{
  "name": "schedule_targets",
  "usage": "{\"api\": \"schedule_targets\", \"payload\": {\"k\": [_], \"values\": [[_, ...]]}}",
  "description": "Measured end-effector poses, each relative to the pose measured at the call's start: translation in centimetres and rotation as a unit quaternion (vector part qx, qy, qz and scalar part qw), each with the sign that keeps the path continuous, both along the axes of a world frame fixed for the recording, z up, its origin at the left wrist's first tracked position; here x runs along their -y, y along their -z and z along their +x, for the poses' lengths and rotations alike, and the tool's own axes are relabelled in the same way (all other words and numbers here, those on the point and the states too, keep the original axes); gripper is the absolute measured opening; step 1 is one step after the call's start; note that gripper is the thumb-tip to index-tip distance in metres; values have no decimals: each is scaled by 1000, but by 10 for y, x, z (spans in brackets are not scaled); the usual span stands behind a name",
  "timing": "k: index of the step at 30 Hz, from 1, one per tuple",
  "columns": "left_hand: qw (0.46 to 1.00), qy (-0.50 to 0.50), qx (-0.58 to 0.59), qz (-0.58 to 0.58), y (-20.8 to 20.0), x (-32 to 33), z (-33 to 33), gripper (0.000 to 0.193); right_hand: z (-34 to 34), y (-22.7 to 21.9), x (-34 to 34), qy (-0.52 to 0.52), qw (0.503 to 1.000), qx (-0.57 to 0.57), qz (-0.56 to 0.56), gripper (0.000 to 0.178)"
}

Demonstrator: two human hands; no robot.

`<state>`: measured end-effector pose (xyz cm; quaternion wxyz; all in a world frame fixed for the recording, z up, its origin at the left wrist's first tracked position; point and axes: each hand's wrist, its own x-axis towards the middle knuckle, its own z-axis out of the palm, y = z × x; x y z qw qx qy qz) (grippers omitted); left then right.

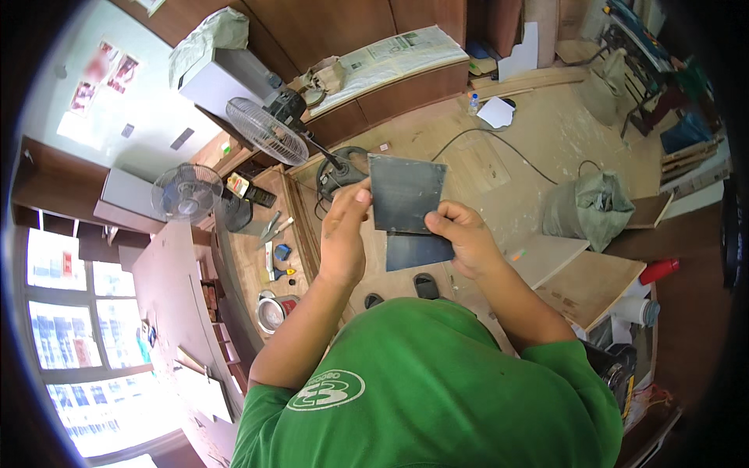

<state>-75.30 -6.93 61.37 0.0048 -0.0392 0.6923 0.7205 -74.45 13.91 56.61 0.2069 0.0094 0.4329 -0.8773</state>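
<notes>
Two red-and-white posters [108,74] on the wall, far up-left of the fingers [360,195]. Small red-yellow package [238,185] on the bench [253,269], left of them. Plastic bottle with blue label [473,104] on the floor, up-right.

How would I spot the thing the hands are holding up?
Find the green shirt, then follow both arms up. The left hand and right hand pinch two flat dark grey square sheets, the only thin, dark panels held in the air.
</notes>
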Motion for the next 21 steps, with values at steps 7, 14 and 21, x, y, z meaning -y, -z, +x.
{"api": "schedule_targets", "payload": {"k": [7, 14, 21], "values": [[961, 202, 16, 190, -6, 9, 3, 99, -10, -8, -12, -34, 995, 57, -69, 14], [953, 229, 33, 196, -16, 4, -5, 107, -18, -12, -15, -63, 995, 24, -77, 17], [981, 22, -12, 192, 79, 77, 33, 24, -29, 25, -27, -14, 999, 29, -32, 13]]}}
